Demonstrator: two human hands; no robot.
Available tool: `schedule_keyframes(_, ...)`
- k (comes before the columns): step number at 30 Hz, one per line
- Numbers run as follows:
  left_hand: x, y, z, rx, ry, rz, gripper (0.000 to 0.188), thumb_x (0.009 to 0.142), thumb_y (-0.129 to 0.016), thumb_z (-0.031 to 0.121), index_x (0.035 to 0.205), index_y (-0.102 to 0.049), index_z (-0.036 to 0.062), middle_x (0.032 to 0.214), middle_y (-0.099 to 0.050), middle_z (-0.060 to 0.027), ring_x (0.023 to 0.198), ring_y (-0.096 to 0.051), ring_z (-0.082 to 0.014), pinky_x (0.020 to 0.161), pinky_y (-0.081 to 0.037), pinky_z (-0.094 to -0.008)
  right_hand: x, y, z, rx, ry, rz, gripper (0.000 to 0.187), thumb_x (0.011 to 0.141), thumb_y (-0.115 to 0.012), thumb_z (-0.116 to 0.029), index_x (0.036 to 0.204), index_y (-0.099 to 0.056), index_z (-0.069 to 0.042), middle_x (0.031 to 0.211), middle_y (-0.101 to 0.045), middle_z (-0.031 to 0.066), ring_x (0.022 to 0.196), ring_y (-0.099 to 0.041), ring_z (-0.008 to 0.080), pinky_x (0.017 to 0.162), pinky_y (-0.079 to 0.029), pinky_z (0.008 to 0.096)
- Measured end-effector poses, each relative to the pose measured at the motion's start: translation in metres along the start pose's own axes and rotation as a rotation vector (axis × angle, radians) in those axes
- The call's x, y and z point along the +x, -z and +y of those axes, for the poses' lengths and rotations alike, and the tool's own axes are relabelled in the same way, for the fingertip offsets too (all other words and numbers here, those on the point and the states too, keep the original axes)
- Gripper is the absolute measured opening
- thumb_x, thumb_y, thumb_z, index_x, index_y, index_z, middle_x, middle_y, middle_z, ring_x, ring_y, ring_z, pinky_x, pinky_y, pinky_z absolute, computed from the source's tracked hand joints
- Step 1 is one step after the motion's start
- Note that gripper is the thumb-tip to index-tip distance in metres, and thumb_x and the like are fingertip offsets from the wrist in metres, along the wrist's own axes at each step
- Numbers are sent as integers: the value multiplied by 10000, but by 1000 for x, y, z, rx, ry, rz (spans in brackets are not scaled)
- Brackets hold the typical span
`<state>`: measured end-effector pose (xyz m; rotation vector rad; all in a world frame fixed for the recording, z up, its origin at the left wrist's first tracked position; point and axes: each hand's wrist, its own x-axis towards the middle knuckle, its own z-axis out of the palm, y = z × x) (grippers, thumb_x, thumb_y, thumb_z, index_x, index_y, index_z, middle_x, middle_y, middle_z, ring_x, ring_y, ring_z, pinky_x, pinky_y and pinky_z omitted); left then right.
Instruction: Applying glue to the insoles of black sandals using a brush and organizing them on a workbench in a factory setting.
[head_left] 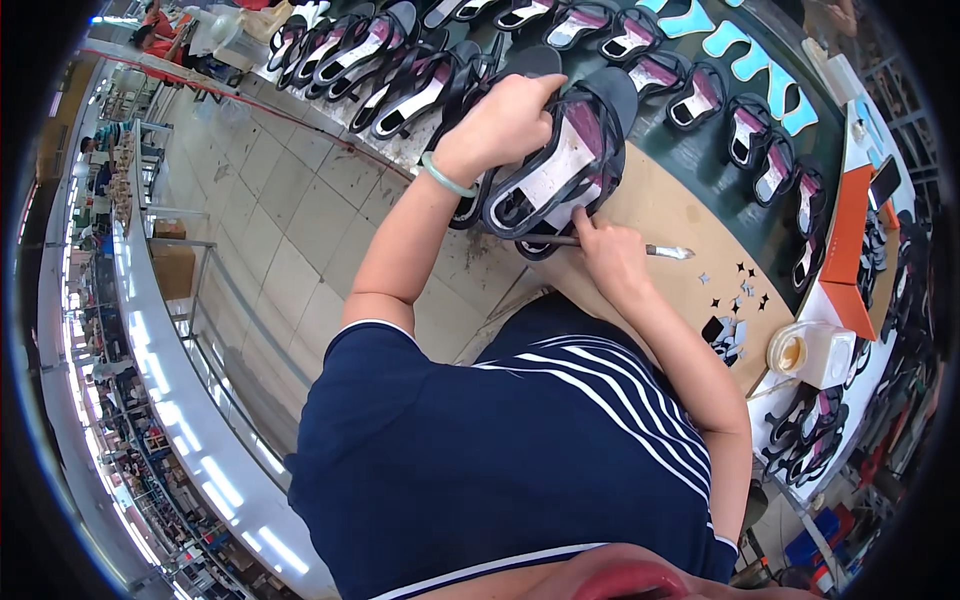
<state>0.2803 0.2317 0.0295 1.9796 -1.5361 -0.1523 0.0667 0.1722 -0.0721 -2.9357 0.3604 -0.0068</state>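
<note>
A black strappy sandal with a pale insole and purple lining is between my hands, above the near end of the work table. My left hand, a pale green bangle at its wrist, is closed on the sandal's left side, its index finger stretched along the straps. With its thumb at the sandal's lower edge, my right hand is closed round a brush. The brush's dark handle runs left beneath the sandal, its whitish bristles point right. Another sandal shows partly behind the held one.
Several similar sandals stand along the green table top. Light blue cut-outs lie at the far right. On the tan board are small dark and silvery pieces. A white glue container and orange box stand right.
</note>
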Motion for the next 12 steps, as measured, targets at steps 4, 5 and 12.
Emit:
schedule_keyframes(4, 9, -9, 13, 60, 20, -95, 455, 710, -503, 1, 1155, -560, -71, 827, -626, -284, 785, -632, -401, 751, -506, -426, -12, 8, -9, -138, -4, 30, 506, 812, -632, -205, 1264, -509, -13, 770, -627, 114, 653, -655, 272, 562, -516, 367)
schedule_keyframes(5, 7, -20, 9, 97, 12, -90, 443, 710, -502, -2, 1143, -562, -76, 836, -628, -284, 802, -632, -404, 762, -509, -432, -18, 17, -11, -100, 16, 1, 503, 822, -629, -217, 1262, -510, -3, 784, -629, 114, 652, -655, 266, 562, -516, 363)
schedule_keyframes(12, 6, -36, -1, 137, 49, -116, 460, 684, -505, -16, 1136, -571, -73, 875, -627, -309, 857, -626, -420, 787, -503, -461, -39, 59, 10, 140, 36, -128, 475, 833, -663, -291, 1258, -549, -112, 1024, -646, 157, 791, -683, 263, 651, -537, 379)
